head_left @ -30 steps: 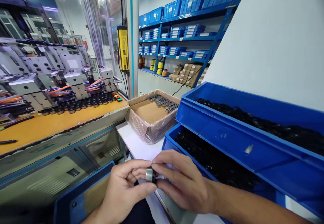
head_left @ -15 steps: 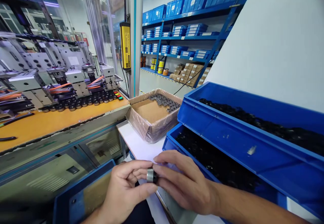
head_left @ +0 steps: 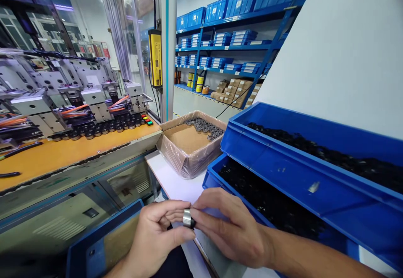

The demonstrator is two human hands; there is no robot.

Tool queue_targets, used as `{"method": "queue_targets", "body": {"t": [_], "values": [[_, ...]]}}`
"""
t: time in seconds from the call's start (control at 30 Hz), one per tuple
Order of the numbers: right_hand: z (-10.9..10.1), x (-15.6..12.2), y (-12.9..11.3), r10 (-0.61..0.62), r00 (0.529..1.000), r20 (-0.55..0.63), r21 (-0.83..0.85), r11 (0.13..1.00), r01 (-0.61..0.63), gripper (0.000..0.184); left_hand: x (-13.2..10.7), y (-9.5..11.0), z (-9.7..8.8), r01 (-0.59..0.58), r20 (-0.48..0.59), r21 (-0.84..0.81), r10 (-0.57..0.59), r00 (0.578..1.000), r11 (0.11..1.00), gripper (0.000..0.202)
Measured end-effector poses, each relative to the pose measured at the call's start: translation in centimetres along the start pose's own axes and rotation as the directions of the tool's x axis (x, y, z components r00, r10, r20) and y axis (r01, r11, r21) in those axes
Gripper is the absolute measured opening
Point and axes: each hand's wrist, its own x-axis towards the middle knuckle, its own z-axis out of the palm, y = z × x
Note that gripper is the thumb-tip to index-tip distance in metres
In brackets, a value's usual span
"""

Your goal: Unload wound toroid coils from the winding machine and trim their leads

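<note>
A small silver metal ring [head_left: 187, 218] with a black part at its right side sits between my two hands, above the white table's front edge. My left hand [head_left: 154, 234] pinches it from the left, thumb below and forefinger above. From the right, my right hand [head_left: 234, 229] closes its fingertips on the black part, which they mostly cover. Just right of my right hand is the lower blue bin [head_left: 209, 181] of small black parts. Beyond both hands stands a plastic-lined cardboard box [head_left: 189, 162] with rows of metal rings along its far and right sides.
An upper blue bin [head_left: 270, 154] with more black parts overhangs the lower one. At left, a machine [head_left: 100, 110] stands on an orange worktop [head_left: 78, 154], with rows of black and metal parts [head_left: 107, 128] in front. A blue crate [head_left: 75, 253] sits low at left.
The ring has tilted slightly between my fingers, and my right fingertips have shifted a little over it. Both hands otherwise stay in the same place.
</note>
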Motion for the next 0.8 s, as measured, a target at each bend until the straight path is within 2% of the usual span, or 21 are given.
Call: {"method": "queue_targets", "body": {"t": [0.3, 0.5, 0.6, 0.7, 0.8], "values": [[-0.1, 0.4, 0.1, -0.090, 0.996, 0.025, 0.023, 0.996, 0.089, 0.021, 0.4, 0.1, -0.3, 0.058, 0.017, 0.043, -0.059, 0.998, 0.997, 0.039], [0.1, 0.2, -0.1, -0.008, 1.000, 0.000, 0.034, 0.999, 0.008, 0.019, 0.4, 0.2, -0.1, 0.051, 0.014, 0.028, -0.052, 0.999, 0.998, 0.041], [0.1, 0.2, -0.1, -0.015, 1.000, -0.012, -0.001, 1.000, 0.015, 0.019, 0.3, -0.4, 0.4, 0.036, -0.044, 0.020, -0.035, 0.998, 0.999, 0.037], [0.2, 0.0, 0.0, -0.049, 0.998, -0.028, -0.054, 0.997, 0.047, 0.018, -0.1, -1.4, 1.1, 0.031, -0.095, -0.069, -0.037, 0.995, 0.997, 0.031], [0.1, 0.0, -0.1, -0.078, 0.996, -0.052, -0.056, 0.996, 0.075, 0.022, -0.2, -1.6, 1.4, -0.054, -0.099, -0.050, 0.049, 0.994, 0.997, 0.037]]}}
